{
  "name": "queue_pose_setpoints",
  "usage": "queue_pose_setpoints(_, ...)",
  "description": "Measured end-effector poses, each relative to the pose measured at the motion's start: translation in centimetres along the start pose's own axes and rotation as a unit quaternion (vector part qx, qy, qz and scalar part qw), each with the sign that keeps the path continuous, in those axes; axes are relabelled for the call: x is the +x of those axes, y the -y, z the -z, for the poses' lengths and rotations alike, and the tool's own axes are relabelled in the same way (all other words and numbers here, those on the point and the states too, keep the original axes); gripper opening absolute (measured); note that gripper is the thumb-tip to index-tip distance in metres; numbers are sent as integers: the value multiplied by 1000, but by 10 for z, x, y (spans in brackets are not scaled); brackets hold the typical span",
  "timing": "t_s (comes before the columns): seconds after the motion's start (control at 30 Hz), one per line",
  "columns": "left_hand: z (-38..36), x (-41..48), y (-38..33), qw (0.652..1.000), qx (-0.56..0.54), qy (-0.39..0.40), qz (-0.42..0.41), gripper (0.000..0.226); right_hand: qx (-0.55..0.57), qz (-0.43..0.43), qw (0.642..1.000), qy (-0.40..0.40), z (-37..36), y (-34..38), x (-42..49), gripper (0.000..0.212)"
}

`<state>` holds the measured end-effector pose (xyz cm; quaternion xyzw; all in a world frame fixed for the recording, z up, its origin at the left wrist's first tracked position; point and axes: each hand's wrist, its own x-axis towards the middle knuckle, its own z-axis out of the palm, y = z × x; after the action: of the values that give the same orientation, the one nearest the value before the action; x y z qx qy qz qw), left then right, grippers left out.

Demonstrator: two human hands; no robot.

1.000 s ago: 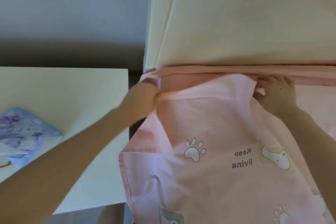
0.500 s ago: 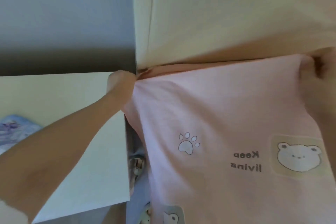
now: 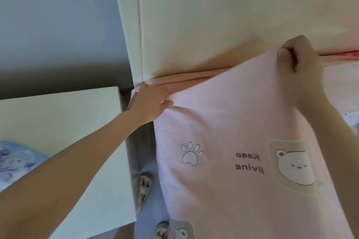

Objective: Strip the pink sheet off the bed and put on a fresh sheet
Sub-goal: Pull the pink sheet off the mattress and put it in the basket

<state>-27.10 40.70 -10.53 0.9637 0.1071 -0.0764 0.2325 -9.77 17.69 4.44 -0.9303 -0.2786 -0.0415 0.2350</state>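
pink sheet lifted at the head of the bed

cream headboard (image 3: 233, 15) fills the upper right, upright, with a grey wall (image 3: 58, 25) to its left.

pink sheet (image 3: 223, 122) takes up the lower right. a big panel of it is raised off the bed and pulled taut towards the camera, underside showing, so the lettering reads mirrored. a folded pink band of it runs along the foot of the headboard. more pink lies flat at the far right edge.

white bedside table (image 3: 58, 122) sits lower left, just beside the bed, with a narrow gap between them.

left forearm crosses over the table top. left hand (image 3: 149, 101) lies at the bed's corner by the headboard, fingers fairly straight and spread, thumb out, resting flat on the sheet's folded edge. no pinch visible.

right hand (image 3: 303, 58) is up against the headboard, fingers curled into a fist round the sheet's upper edge, holding it high.

blue patterned cloth (image 3: 15, 159) on the table at the left edge, partly cut off.

bear print (image 3: 293, 167) in a beige square, right side of the lifted panel. "keep living" lettering (image 3: 248, 163) left of it. paw print (image 3: 191, 154) further left.

slipper (image 3: 142, 186) on the floor in the gap, blurred; a second one lies nearer, at the sheet's lower edge.
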Motion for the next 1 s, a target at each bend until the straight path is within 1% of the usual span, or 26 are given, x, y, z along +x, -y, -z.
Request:
queue_pose_setpoints(0.03, -1, -2, 4, 999, -17, -42, -9, 32, -15, -8, 1000, 1, 6, -5, 3, 13)
queue_pose_setpoints(0.07, 3, -6, 7, 994, -69, -86, -3, 35, -35, -11, 999, 9, 12, -9, 5, 12)
queue_pose_setpoints(0.1, 14, -12, 9, 983, -140, -121, 16, 34, -58, -5, 998, 15, 16, -12, 7, 13)
queue_pose_setpoints(0.13, 25, -20, 11, 967, -217, -127, 33, 29, -76, -3, 997, 21, 20, -14, 8, 13)
queue_pose_setpoints(0.17, 37, -28, 12, 958, -255, -125, 41, 27, -89, 3, 996, 21, 23, -13, 9, 14)
queue_pose_setpoints(0.2, 50, -35, 14, 958, -251, -132, 45, 27, -98, 13, 995, 18, 24, -11, 10, 16)
queue_pose_setpoints(0.27, 67, -43, 23, 967, -199, -145, 62, 30, -126, 38, 991, 19, 19, -8, 12, 21)
queue_pose_setpoints(0.3, 65, -42, 33, 973, -156, -145, 86, 34, -143, 50, 988, 25, 10, -7, 13, 23)
queue_pose_setpoints(0.37, 52, -36, 49, 984, -25, -112, 138, 41, -187, 84, 978, 32, -17, -3, 14, 25)
queue_pose_setpoints(0.43, 34, -32, 52, 980, 92, -83, 157, 31, -224, 102, 969, 35, -49, -2, 10, 23)
queue_pose_setpoints(0.47, 27, -30, 47, 976, 118, -84, 163, 23, -227, 99, 968, 35, -62, -2, 7, 24)
queue_pose_setpoints(0.5, 23, -30, 38, 975, 119, -85, 166, 17, -219, 94, 971, 31, -73, -3, 5, 28)
queue_pose_setpoints(0.53, 20, -29, 28, 978, 101, -92, 156, 14, -205, 91, 974, 30, -82, -5, 2, 31)
queue_pose_setpoints(0.57, 17, -29, 15, 982, 81, -116, 128, 14, -194, 93, 976, 30, -88, -8, -2, 31)
queue_pose_setpoints(0.6, 16, -27, 1, 984, 65, -141, 91, 14, -188, 101, 977, 26, -89, -10, -5, 28)
queue_pose_setpoints(0.67, 9, -20, -29, 986, 54, -160, 8, 14, -179, 111, 977, 16, -81, -18, -10, 22)
queue_pose_setpoints(0.73, 5, -10, -61, 987, 35, -151, -52, 14, -165, 71, 983, 24, -62, -37, -18, 23)
queue_pose_setpoints(0.8, 1, 6, -87, 986, 6, -143, -88, 14, -167, 0, 985, 42, -37, -70, -30, 28)
queue_pose_setpoints(0.9, -4, 39, -125, 977, -12, -169, -128, 10, -201, -101, 971, 75, 4, -130, -48, 27)
queue_pose_setpoints(1.0, -8, 80, -168, 979, -33, -139, -148, 34, -196, -241, 945, 106, 37, -184, -60, 28)
